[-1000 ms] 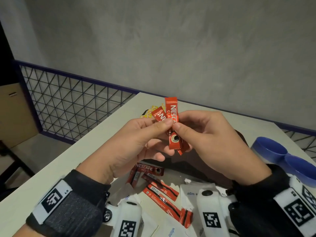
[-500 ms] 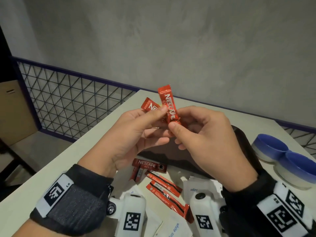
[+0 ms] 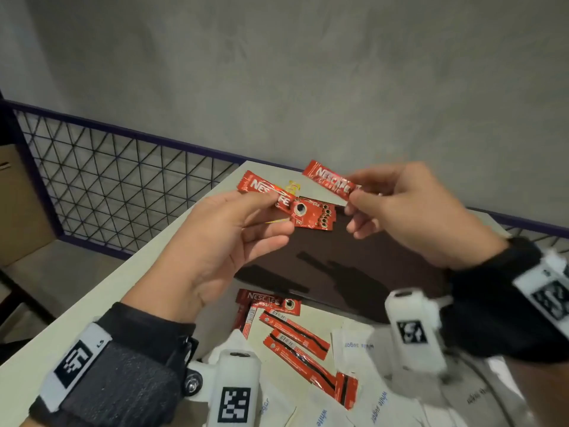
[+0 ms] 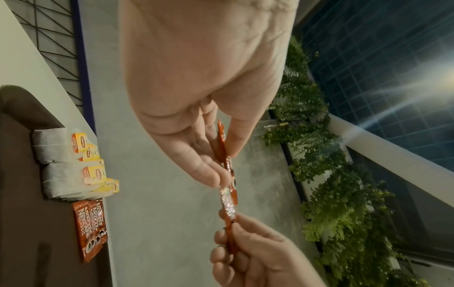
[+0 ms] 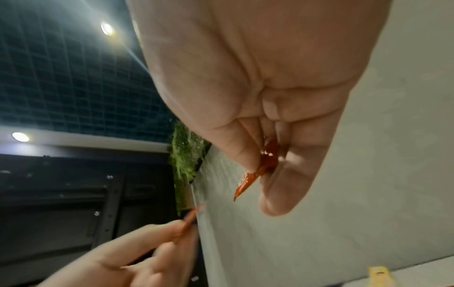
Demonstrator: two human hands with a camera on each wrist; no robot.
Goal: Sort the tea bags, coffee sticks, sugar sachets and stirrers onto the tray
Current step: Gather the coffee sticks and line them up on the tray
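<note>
Red foil, one stick per hand now. A second ago you had both pinched together between your hands; you've pulled them apart.

Agreed. Your left hand (image 3: pixel 215 241) pinches the left stick (image 3: pixel 264 191) near its middle, thumb on top and forefinger under, the other fingers loosely curled below. Your right hand (image 3: pixel 415 217) pinches the right stick (image 3: pixel 331 180) at one end, so most of it juts out towards your left hand.

So the pair is no longer stuck together. To my eye that means you can lay each one flat by itself.

And you haven't far to go. The stack (image 3: pixel 314 215) of sorted sticks lies just past your left fingertips, on the tray (image 3: pixel 354 266) beneath both hands. The tea bags (image 4: pixel 71 165) sit beside that stack, further out from your left hand.

Mind the feel. Those sticks are thin, glossy, crimped at the ends and slightly bowed; I'd guess they slide easily on the smooth dark tray.

The tea bags look soft and papery, each with a yellow card tag.

There's more to sort. Under your wrists, loose sticks (image 3: pixel 295 337) lie on the pale table (image 3: pixel 92 303), some printed-face down, among flat white paper sachets (image 3: pixel 357 346).

I see no stirrers anywhere near your hands.
</note>
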